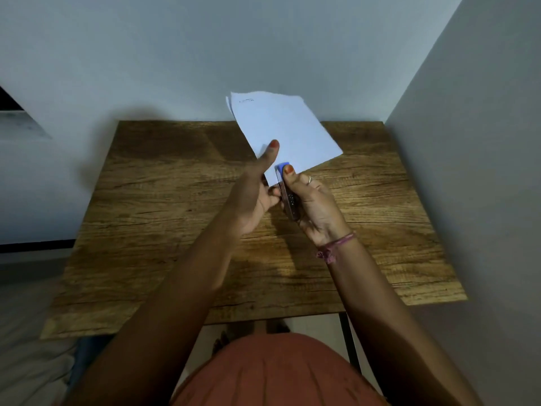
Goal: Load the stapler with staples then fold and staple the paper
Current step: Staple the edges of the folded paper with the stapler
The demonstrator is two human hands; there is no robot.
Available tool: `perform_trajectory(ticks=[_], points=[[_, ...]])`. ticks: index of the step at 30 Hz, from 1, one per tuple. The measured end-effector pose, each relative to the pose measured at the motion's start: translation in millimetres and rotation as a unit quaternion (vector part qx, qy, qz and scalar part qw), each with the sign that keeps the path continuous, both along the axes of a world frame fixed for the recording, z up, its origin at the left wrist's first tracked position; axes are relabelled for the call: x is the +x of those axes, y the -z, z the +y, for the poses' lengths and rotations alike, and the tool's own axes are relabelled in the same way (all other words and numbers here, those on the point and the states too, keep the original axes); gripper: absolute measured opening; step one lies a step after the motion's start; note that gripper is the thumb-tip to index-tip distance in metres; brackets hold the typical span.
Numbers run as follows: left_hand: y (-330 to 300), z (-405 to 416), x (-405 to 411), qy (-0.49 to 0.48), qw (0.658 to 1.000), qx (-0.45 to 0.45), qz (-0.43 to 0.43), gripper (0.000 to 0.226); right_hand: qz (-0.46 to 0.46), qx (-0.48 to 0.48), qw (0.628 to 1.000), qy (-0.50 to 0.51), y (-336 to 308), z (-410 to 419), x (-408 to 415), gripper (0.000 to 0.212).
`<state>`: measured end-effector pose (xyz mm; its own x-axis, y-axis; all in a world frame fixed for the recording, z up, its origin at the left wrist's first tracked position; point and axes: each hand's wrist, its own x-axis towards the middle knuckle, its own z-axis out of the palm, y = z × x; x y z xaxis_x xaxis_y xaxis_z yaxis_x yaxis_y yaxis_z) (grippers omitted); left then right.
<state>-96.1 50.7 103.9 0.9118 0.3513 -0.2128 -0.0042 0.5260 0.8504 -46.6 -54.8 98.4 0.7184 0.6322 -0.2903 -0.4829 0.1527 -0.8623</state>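
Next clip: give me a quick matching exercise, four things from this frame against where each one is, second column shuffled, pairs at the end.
Things:
1. stapler
2. folded paper
3. wooden table
4. thread band

Places:
A. tied round the right wrist
B. under both raised hands, against the wall
C. gripped in the right hand, its blue tip on the paper's near edge
D. held up by the left hand, thumb on its face

Pairs: 1-C, 2-D, 3-B, 4-A
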Motion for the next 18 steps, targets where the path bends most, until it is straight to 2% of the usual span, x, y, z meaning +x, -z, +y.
perform_trajectory(ticks=[4, 12, 18], points=[[-7, 8, -1, -0.004, 0.999, 0.009, 0.040, 0.033, -0.010, 0.005, 0.999, -0.030, 1, 0, -3, 0.016], [-12, 15, -3, -0.001, 0.999, -0.042, -0.035, 0.022, 0.002, 0.009, 0.999, -0.050, -5, -15, 17, 0.031], [-17, 21, -2, -0.020, 0.999, -0.029, -0.008, 0.021, 0.021, 0.038, 0.998, -0.046, -7, -15, 21, 0.036]])
